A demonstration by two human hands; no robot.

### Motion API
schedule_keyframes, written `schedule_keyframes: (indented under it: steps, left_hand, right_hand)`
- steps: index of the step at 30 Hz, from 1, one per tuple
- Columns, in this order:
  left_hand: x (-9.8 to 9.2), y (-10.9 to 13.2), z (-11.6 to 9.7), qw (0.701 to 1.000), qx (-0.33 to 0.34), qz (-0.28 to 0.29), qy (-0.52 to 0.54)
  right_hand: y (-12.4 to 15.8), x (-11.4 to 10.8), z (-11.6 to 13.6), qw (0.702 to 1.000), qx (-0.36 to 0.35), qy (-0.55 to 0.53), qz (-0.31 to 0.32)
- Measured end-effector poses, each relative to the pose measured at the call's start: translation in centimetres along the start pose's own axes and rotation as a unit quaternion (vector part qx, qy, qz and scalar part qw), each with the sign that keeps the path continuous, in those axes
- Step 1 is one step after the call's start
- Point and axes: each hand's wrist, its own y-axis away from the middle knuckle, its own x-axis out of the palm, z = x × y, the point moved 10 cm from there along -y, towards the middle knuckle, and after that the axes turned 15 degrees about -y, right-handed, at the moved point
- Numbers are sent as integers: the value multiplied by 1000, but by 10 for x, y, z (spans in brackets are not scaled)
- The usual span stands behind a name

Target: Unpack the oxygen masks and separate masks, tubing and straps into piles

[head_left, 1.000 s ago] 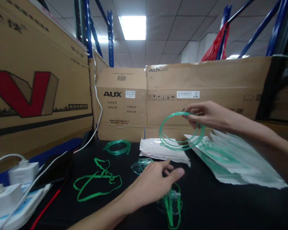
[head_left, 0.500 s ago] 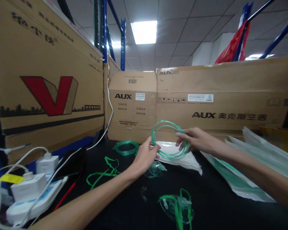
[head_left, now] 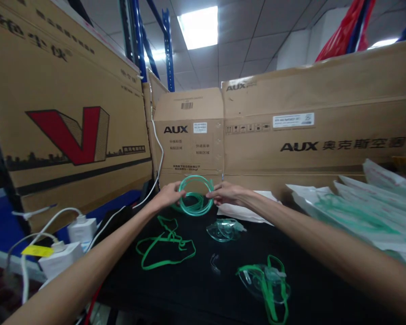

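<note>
Head view of a black bench (head_left: 203, 293) in a storeroom. The left hand (head_left: 167, 195) and right hand (head_left: 227, 193) meet at the far edge of the bench, each grip closed in a pinch on opposite sides of a coil of green tubing (head_left: 195, 198). The coil is held upright just above the bench top, in front of the middle carton.

On the bench, nearer the viewer:
- A loose green strap (head_left: 165, 247) lies below the left hand.
- A clear mask (head_left: 225, 229) lies just below the right hand.
- A small clear clip (head_left: 214, 263) lies between the clear mask and a second mask with green strap (head_left: 265, 282), which sits at the near edge.
- A flat white pouch (head_left: 248, 212) lies behind the right forearm.
- A fanned stack of sealed packets (head_left: 358, 212) showing green contents fills the right side.

Off the left edge sit white chargers (head_left: 62, 257). A white cable (head_left: 157, 149) runs up between the cartons.

Cardboard cartons wall in the bench: one with a red V mark (head_left: 67, 135) at left, a small AUX carton (head_left: 189, 135) at centre and a long AUX carton (head_left: 321, 131) at right. Blue rack uprights (head_left: 167, 45), a red bag (head_left: 343, 31) and a lit ceiling panel (head_left: 198, 27) show above them.
</note>
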Motion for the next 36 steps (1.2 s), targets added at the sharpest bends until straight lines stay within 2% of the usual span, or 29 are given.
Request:
schedule_keyframes:
  steps: [3,6,9,13,15,17,20,22,23,25,26,28,31,34,36]
  left_hand:
    - [11,-16,32,998,-50,32,-29]
    - [18,-24,48,992,-96,53,-59]
    - [14,-25,51,986,-120,63,-98]
    - [-12,-22,41,980,-119,47,-155]
    - [-24,-16,28,980,-97,38,-170]
    - [-31,-2,7,984,-54,30,-168]
    - [-31,37,-44,989,34,17,-141]
    - [-22,73,-84,987,102,20,-126]
    - [-14,94,-108,979,163,26,-121]
    - [11,132,-140,963,230,80,-119]
    - [25,147,-152,954,254,109,-116]
    - [41,165,-167,947,276,108,-124]
    - [60,170,-182,937,306,105,-135]
    - [70,163,-192,932,319,114,-131]
    - [62,155,-196,940,311,76,-119]
  right_hand:
    - [-36,11,3,1000,-7,-10,-21]
    - [-56,17,8,998,-22,1,-56]
    - [-58,16,17,995,-49,28,-81]
    - [-37,-6,38,989,-78,87,-91]
    - [-15,-22,51,985,-95,120,-82]
    - [18,-35,62,980,-115,150,-63]
    - [84,-40,61,971,-141,190,-15]
    - [132,-35,43,966,-140,218,13]
    - [155,-31,31,961,-137,240,21]
    - [194,-23,7,940,-137,312,5]
    - [208,-20,-9,941,-111,319,2]
    - [226,-13,-37,953,-70,296,9]
    - [236,-6,-57,963,-80,256,-2]
    - [229,-8,-58,963,-111,243,-27]
    - [222,-11,-45,959,-139,242,-49]
